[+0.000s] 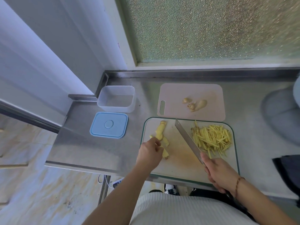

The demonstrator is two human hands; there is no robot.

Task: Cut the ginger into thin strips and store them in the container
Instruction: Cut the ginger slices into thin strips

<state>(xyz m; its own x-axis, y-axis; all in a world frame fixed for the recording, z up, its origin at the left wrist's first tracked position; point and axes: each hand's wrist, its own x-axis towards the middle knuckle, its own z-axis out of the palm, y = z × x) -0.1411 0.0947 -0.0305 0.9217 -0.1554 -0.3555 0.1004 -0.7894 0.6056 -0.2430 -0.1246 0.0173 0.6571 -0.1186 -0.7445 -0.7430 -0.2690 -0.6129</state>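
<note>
A white cutting board with a green rim (178, 163) lies near the counter's front edge. On its left side sit peeled ginger pieces (160, 130), and my left hand (150, 154) pinches the lower ones with curled fingers. A pile of thin ginger strips (212, 138) covers the board's right side. My right hand (219, 173) grips the handle of a cleaver (186, 138), its blade lying diagonally across the board beside the strips. The clear container (116, 99) stands open at the back left.
The blue lid (109, 125) lies flat in front of the container. A pink cutting board (178, 95) behind holds three ginger knobs (194, 103). The steel counter (90, 148) ends at a step on the left. Someone's clothing (282, 114) shows at right.
</note>
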